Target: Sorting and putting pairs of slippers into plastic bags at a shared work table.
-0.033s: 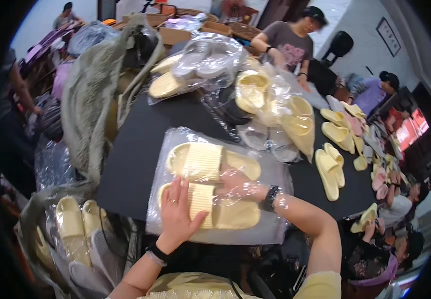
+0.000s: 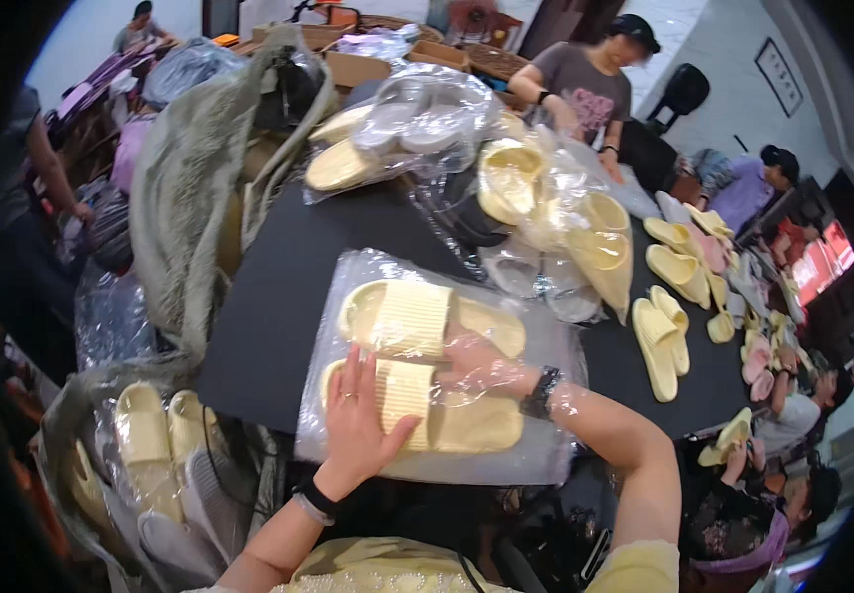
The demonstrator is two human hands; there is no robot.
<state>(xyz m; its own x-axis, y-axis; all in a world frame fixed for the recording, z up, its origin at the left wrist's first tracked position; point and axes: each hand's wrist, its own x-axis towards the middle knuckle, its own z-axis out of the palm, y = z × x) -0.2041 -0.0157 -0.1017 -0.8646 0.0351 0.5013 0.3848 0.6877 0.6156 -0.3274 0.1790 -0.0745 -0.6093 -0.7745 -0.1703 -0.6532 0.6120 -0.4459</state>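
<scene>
A pair of pale yellow slippers with ribbed straps lies side by side inside a clear plastic bag (image 2: 546, 460). The upper slipper (image 2: 407, 318) is farther from me, the lower slipper (image 2: 476, 425) nearer. My left hand (image 2: 363, 420) rests on the bag over the nearer slipper's toe and strap, its fingers stretched out. Through the bag's right side reaches my right hand (image 2: 486, 366), inside the plastic, closed on the slippers' inner edges where they meet. The straps partly hide its fingertips. Stacked clear bags lie beneath the pair.
Bagged yellow slippers (image 2: 511, 183) and grey bagged slippers (image 2: 407, 124) pile up on the black table (image 2: 279, 306). Loose yellow slippers (image 2: 656, 346) lie at right. A sack of slippers (image 2: 145, 445) stands at lower left. Co-workers, including a person (image 2: 585, 94) across the table, surround it.
The whole view has shifted slightly, so things sit a little farther right. Both hands keep their places on the slippers and bag.
</scene>
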